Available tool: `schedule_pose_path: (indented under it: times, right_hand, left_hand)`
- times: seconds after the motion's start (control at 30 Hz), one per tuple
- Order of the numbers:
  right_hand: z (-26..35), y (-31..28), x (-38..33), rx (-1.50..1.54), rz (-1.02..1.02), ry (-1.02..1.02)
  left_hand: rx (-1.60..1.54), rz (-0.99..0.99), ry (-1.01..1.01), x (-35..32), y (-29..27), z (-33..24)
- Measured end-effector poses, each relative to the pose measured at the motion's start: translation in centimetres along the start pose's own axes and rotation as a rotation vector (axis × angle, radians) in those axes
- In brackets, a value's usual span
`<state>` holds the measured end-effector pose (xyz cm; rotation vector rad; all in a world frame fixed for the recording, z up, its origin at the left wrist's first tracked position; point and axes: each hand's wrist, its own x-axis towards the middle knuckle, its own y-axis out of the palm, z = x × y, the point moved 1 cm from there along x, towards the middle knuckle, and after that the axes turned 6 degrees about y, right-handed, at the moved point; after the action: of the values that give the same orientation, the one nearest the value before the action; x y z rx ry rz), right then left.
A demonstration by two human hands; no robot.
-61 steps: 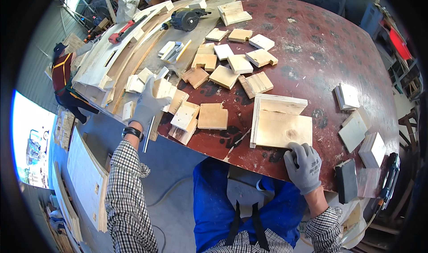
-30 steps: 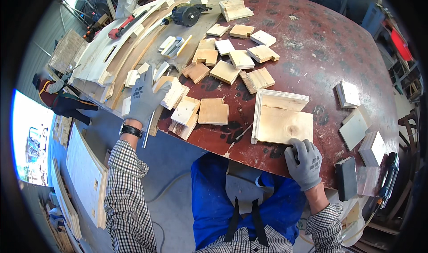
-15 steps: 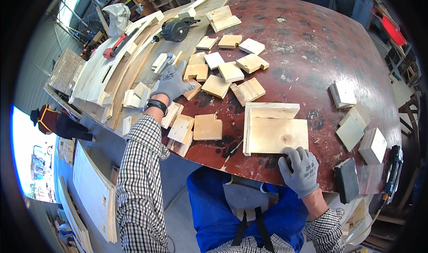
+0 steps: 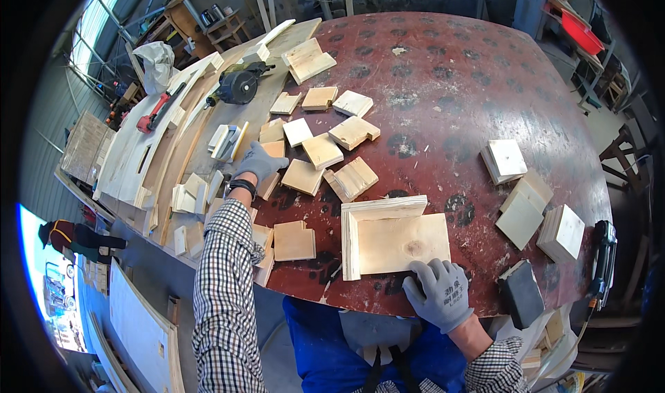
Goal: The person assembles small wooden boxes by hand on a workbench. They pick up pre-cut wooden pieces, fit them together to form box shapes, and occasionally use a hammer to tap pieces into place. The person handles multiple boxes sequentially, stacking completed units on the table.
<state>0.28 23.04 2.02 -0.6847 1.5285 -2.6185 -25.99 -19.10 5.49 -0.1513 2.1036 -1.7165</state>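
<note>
At the table's (image 4: pixel 457 144) near edge, one frame (image 4: pixel 398 240) of pale plywood lies just in front of the person, with one base, one left wall and one far wall. The right hand (image 4: pixel 440 294), gloved in grey, touches the base's near edge with bent fingers; whether it grips cannot be told. Farther left, the gloved left hand (image 4: pixel 260 163) is among the blocks, its fingers partly hidden, so its grip cannot be told either.

Beyond it, ten blocks (image 4: pixel 323 150) can be counted in a loose cluster, three of them in a far row. One corner piece (image 4: pixel 309 62) lies beyond those, and one notched block (image 4: pixel 293 241) sits left of the frame. On the right are pale blocks (image 4: pixel 561 234) in three groups, one black-faced block (image 4: pixel 523 294) and one air tool (image 4: pixel 603 265). Far left are one saw (image 4: pixel 239 85), one red tool (image 4: pixel 156 112) and one white sack (image 4: pixel 156 67).

The tabletop is dark red, with rows of blackish blotches and pale scuffs. Plywood sheets (image 4: pixel 142 320) lean at the near left above a grey floor. One co-worker (image 4: pixel 76 238) is at the left, and one red basin (image 4: pixel 582 34) stands far right.
</note>
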Motion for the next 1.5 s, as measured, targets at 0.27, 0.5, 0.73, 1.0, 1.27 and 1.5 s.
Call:
schedule_pose_path:
  times: [0.27,0.5,0.73,1.0,1.27,1.5]
  right_hand:
    - [-0.2,0.2,0.0,-0.003,-0.001,0.007]
    - [0.1,0.1,-0.1,-0.013,-0.012,-0.003]
    - [-0.1,0.0,-0.1,-0.002,-0.013,0.007]
    - [0.1,0.1,-0.5,0.053,-0.008,-0.008]
    - [1.3,-2.6,-1.8,0.548,-0.159,0.007]
    - [7.0,-8.0,-2.5,0.930,-0.039,0.022]
  left_hand:
    - [-0.079,0.140,0.308,0.4,-3.1,5.0]
    - [0.353,0.145,0.233,-1.4,-0.7,4.6]
    - [0.073,0.188,0.310,-4.2,-2.3,3.1]
    - [-0.557,-0.098,0.809,-13.8,-6.8,6.5]
    - [-1.632,0.355,0.900,-27.8,-0.7,1.7]
    - [-2.012,0.528,0.802,-34.3,4.7,-1.8]
